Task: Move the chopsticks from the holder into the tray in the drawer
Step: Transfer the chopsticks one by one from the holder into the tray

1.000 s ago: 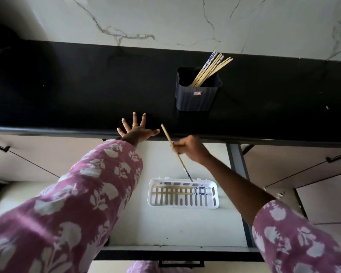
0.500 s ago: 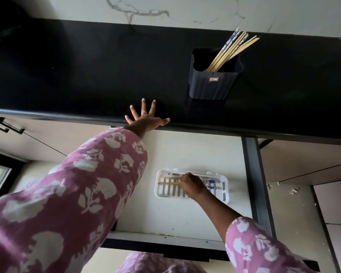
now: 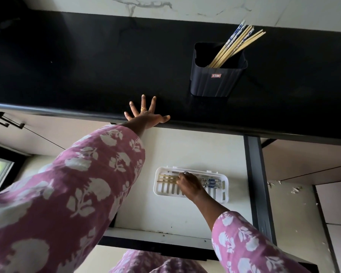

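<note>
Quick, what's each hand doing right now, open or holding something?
Left hand: open, fingers spread flat on the black counter.
Right hand: resting on the chopsticks in the white tray; whether it grips one cannot be told.

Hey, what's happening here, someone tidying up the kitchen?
Sort of. A person is moving chopsticks into a drawer. Their right hand is down in the white tray inside the open drawer, fingers bent over the chopsticks lying there; whether it grips one is hidden. The left hand rests spread on the black counter. Other chopsticks lean in the dark holder on the counter.
</note>
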Tool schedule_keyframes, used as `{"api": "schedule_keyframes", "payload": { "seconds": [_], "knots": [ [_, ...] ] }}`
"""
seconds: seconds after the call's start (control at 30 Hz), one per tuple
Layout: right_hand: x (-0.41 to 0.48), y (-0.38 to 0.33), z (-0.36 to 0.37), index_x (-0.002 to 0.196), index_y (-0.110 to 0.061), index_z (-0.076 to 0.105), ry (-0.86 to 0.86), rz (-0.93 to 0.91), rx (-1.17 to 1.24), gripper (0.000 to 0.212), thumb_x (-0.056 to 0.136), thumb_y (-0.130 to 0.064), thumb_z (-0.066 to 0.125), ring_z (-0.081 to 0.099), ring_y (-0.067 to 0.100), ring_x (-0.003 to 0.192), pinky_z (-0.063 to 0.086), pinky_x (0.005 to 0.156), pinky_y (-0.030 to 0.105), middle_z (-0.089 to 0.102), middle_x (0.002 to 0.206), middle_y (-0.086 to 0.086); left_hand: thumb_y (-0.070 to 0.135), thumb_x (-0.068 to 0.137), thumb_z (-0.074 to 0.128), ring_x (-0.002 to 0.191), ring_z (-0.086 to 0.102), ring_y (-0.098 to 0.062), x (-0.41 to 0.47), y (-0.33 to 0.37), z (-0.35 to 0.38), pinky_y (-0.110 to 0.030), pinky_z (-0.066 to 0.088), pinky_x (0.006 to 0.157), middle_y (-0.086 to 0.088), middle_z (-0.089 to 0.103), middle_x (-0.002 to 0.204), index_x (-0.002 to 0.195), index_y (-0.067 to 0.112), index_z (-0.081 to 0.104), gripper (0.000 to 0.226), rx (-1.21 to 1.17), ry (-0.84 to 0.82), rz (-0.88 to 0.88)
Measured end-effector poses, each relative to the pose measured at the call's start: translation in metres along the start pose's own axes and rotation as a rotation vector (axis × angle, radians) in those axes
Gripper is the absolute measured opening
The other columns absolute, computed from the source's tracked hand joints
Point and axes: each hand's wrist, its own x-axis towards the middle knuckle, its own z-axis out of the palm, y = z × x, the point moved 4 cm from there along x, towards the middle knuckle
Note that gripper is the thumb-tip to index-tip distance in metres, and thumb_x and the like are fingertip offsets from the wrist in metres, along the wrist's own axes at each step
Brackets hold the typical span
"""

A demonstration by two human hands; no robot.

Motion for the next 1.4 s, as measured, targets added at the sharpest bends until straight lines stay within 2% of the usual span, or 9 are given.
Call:
{"api": "schedule_keyframes", "payload": {
  "seconds": [0.1, 0.2, 0.33, 0.6, 0.8, 0.87, 1.0, 1.27, 1.4],
  "knots": [
    [0.001, 0.005, 0.005, 0.048, -0.017, 0.064, 0.057, -0.215, -0.098, 0.013, 0.058, -0.010, 0.068, 0.062, 0.013, 0.046, 0.043, 0.041, 0.014, 0.061, 0.049, -0.005, 0.072, 0.082, 0.045, 0.142, -0.027, -0.036, -0.001, 0.000, 0.000, -0.060, -0.009, 0.113, 0.012, -0.027, 0.156, 0.148, 0.045, -0.010, 0.089, 0.000, -0.003, 0.005],
    [-0.006, 0.003, -0.027, 0.053, -0.015, 0.064, 0.232, -0.334, -0.186, 0.028, 0.067, -0.007, 0.041, 0.060, 0.017, 0.048, 0.046, 0.045, 0.019, 0.060, 0.053, 0.000, 0.072, 0.082, 0.044, 0.142, -0.026, -0.037, -0.003, -0.001, -0.002, -0.060, -0.009, 0.113, 0.011, -0.027, 0.156, 0.148, 0.045, -0.009, 0.089, -0.002, -0.012, 0.009],
    [-0.007, 0.018, -0.075, 0.066, -0.010, 0.068, 0.468, -0.400, -0.200, 0.030, 0.070, 0.000, 0.040, 0.062, 0.022, 0.055, 0.050, 0.052, 0.023, 0.064, 0.061, 0.004, 0.075, 0.080, 0.042, 0.142, -0.025, -0.038, -0.007, -0.001, -0.004, -0.061, -0.009, 0.113, 0.010, -0.022, 0.158, 0.148, 0.045, -0.006, 0.089, -0.015, -0.023, 0.012],
    [0.000, 0.072, -0.205, 0.079, -0.004, 0.073, 1.084, -0.180, -0.039, 0.020, 0.079, 0.003, 0.054, 0.068, 0.027, 0.066, 0.048, 0.071, 0.027, 0.071, 0.074, 0.010, 0.075, 0.080, 0.043, 0.142, -0.026, -0.037, -0.009, 0.001, -0.006, -0.060, -0.009, 0.114, 0.011, -0.025, 0.157, 0.148, 0.045, -0.008, 0.091, -0.025, -0.038, 0.028],
    [0.017, 0.104, -0.295, 0.090, 0.002, 0.073, 1.295, 0.166, 0.310, 0.015, 0.080, 0.002, 0.062, 0.070, 0.032, 0.079, 0.054, 0.074, 0.032, 0.074, 0.088, 0.019, 0.075, 0.080, 0.044, 0.142, -0.025, -0.037, -0.007, -0.002, -0.003, -0.060, -0.009, 0.114, 0.011, -0.025, 0.157, 0.148, 0.045, -0.009, 0.090, -0.026, -0.049, 0.019],
    [0.026, 0.118, -0.317, 0.104, 0.001, 0.071, 1.285, 0.336, 0.528, 0.020, 0.088, -0.004, 0.059, 0.068, 0.029, 0.093, 0.050, 0.082, 0.027, 0.072, 0.102, 0.019, 0.074, 0.080, 0.045, 0.142, -0.025, -0.037, -0.005, 0.000, -0.004, -0.060, -0.009, 0.114, 0.011, -0.025, 0.157, 0.148, 0.045, -0.009, 0.091, -0.031, -0.049, 0.021],
    [0.055, 0.148, -0.338, 0.114, 0.000, 0.066, 1.121, 0.556, 0.742, 0.026, 0.091, -0.010, 0.059, 0.066, 0.023, 0.104, 0.037, 0.073, 0.009, 0.070, 0.112, 0.016, 0.074, 0.080, 0.045, 0.142, -0.027, -0.037, -0.001, -0.001, -0.003, -0.061, -0.009, 0.113, 0.011, -0.026, 0.156, 0.148, 0.046, -0.009, 0.091, -0.032, -0.052, 0.020],
    [0.104, 0.194, -0.335, 0.128, 0.002, 0.051, 0.952, 0.803, 1.148, 0.058, 0.081, -0.022, 0.074, 0.057, 0.027, 0.122, 0.049, 0.098, 0.029, 0.057, 0.132, 0.020, 0.072, 0.082, 0.045, 0.142, -0.027, -0.036, 0.002, 0.000, -0.004, -0.060, -0.009, 0.113, 0.012, -0.027, 0.156, 0.148, 0.046, -0.010, 0.090, -0.027, -0.059, 0.003],
    [0.131, 0.204, -0.326, 0.118, 0.001, 0.060, 0.877, 0.785, 1.330, 0.056, 0.073, -0.023, 0.081, 0.067, 0.023, 0.104, 0.057, 0.084, 0.030, 0.067, 0.119, 0.015, 0.071, 0.083, 0.046, 0.142, -0.027, -0.036, 0.002, 0.000, -0.004, -0.060, -0.010, 0.112, 0.011, -0.028, 0.156, 0.148, 0.046, -0.011, 0.090, -0.026, -0.059, 0.002]
  ]
}}
